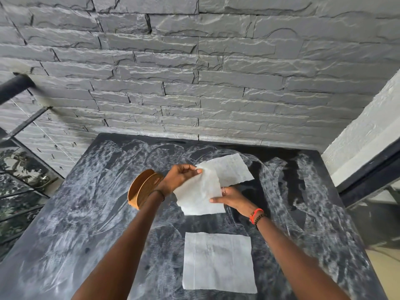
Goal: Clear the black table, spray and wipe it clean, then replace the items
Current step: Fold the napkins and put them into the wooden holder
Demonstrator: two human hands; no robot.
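You are looking down at a black desk (pixel 91 213) that is standing against a grey stone-pattern wall (pixel 194 72). Its top is showing whitish, streaky smears across nearly the whole surface.

Your two hands are holding one white paper sheet (pixel 200 193) up above the middle of the desk. Your left hand (pixel 180 176) is pinching the sheet's upper edge between thumb and fingertips. Your right hand (pixel 232 199) is gripping its right edge, with the fingers lying along the paper; a ring is showing on one finger, and an orange band and a dark beaded band are sitting on the wrist. The hands are apart, both closed on the same sheet.

A second white sheet (pixel 233 169) is lying just behind the held one, partly hidden by it; you cannot tell whether it is resting flat on the desk. A third white sheet (pixel 218 262) is lying flat on the desk nearer to you, between your forearms.

A round brown wooden holder (pixel 140 187) is standing on edge on the desk just beside your left wrist, partly covered by it.
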